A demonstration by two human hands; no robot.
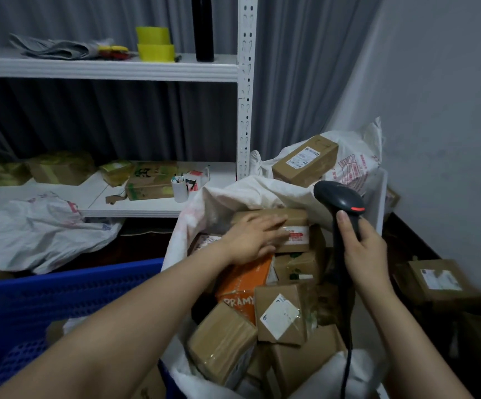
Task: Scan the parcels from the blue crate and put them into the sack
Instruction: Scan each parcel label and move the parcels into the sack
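Pressing down with the left hand (258, 237), fingers straight and laid flat over the brown parcel (295, 218) at the far side of the sack (262, 188); touching, not gripping; gripping the scanner (338, 197) by its handle in the right hand (363, 249), fingers curled round it, head upright above the sack's right side and clear of the boxes.

Judged as settling a parcel on the pile; best done by pushing it level against the sack's back wall until seated on the boxes beneath, then lifting the palm straight up so as not to drag it; worth checking for a wobble before letting go, since the boxes underneath lie tilted at several angles, the orange box (247, 280) just under the wrist among them.

Sack looking close to full; little flat room left except toward the near middle; better to fill gaps than to stack higher at the rim.

Blue crate (60, 289) at lower left, touching the sack; inside mostly hidden by the left forearm, so no telling how many parcels remain.

Minding the scanner cable (348, 355) hanging down across the near right of the pile, where box corners could catch it; shelf (147, 208) edge and post just behind the sack; wall near on the right; open path back to the crate low and leftward, over the blue rim.
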